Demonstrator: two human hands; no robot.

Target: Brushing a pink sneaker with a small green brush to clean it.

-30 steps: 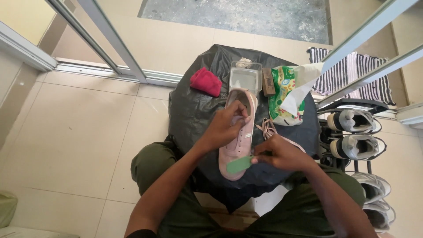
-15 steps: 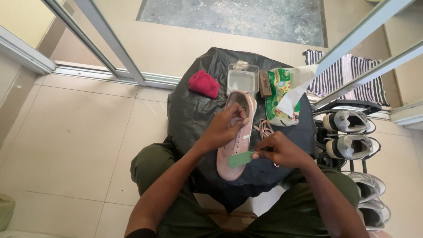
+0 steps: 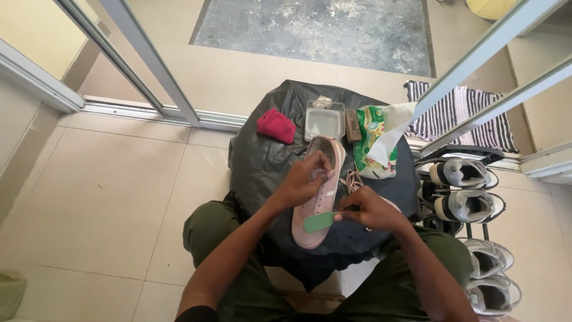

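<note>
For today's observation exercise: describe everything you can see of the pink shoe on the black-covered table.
The pink shoe is a low, pale pink sneaker that looks like suede or fabric, with a lighter sole edge. It lies on the black plastic sheet, toe toward the person, heel opening toward the clear plastic tub. Its eyelets are empty; pink laces lie loose beside it. The left hand grips it near the opening. The right hand holds a green pad against its toe end.

Left of shoe [image 3: 319,197] open — wipes pack [image 3: 370,140] crowds right.
</note>
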